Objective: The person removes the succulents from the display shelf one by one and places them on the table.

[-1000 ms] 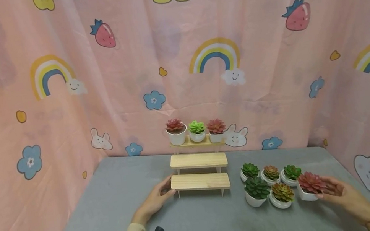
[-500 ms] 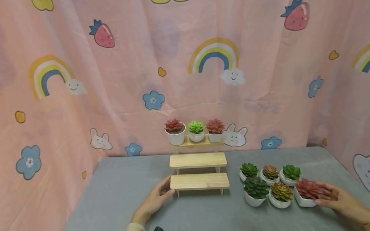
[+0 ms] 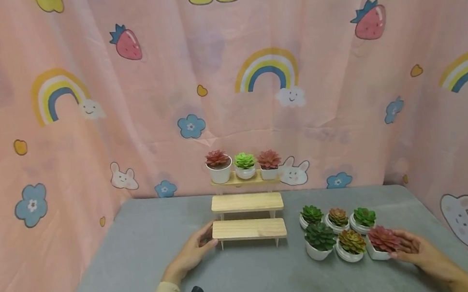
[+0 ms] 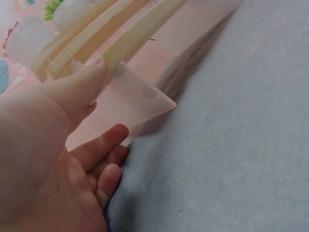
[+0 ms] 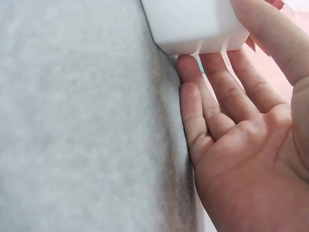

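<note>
A three-tier wooden display stand [image 3: 248, 229] stands on the grey table. My left hand [image 3: 188, 255] holds the left end of its lowest tier; in the left wrist view the thumb [image 4: 89, 77] lies against the board end and the other fingers are beside the clear leg [image 4: 140, 96]. At the right, my right hand [image 3: 420, 252] holds a red potted succulent [image 3: 383, 239] in an angular white pot. The right wrist view shows fingertips touching the pot wall [image 5: 198, 24], with the thumb along another side. The pot appears to rest on the table.
Several other succulents, including a dark green one [image 3: 320, 237] and a yellow-brown one [image 3: 352, 242], stand grouped left of the right hand. On the top tier are a red [image 3: 219, 167], a bright green [image 3: 245, 165] and another red succulent [image 3: 269, 163]. A patterned pink curtain [image 3: 213, 46] hangs behind.
My right hand has moved the red succulent a little left and toward me, close beside the grouped pots. The left hand stays at the stand. The head view has shifted slightly.
</note>
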### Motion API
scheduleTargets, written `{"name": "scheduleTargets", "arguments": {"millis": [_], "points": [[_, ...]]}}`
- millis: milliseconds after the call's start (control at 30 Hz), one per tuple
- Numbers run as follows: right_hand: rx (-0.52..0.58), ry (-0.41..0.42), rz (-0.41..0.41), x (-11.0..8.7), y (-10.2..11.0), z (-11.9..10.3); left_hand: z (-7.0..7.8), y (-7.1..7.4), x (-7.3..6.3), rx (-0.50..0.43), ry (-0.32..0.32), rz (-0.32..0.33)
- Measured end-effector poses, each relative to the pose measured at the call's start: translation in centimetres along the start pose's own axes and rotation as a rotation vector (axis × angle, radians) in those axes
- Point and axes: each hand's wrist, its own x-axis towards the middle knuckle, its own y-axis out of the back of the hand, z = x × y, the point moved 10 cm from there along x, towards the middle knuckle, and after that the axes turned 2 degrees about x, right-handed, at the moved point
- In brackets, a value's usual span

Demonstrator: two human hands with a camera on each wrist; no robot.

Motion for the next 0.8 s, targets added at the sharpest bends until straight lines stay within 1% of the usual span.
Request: {"name": "scheduleTargets", "arguments": {"millis": [200,433,500,667,800], "points": [[0.028,-0.007,-0.011,0.1,-0.1,0.5,-0.5,0.0,0.3,-0.003,-0.008,0.001],[0.029,-0.062,-0.021,0.1,-0.2,0.9,-0.6,-0.2,0.0,-0.016,0.013,0.007],[0.038,-0.036,-0.017,0.1,-0.2,0.7,-0.5,-0.2,0.0,-0.016,0.01,0.01],[0.101,0.032,-0.004,-0.1,-0.2,0.1,-0.2,-0.1,0.0,-0.012,0.001,0.016],[0.069,0.014,0.007,-0.1,-0.1,-0.2,-0.1,0.0,0.2,-0.006,0.0,0.016]]}}
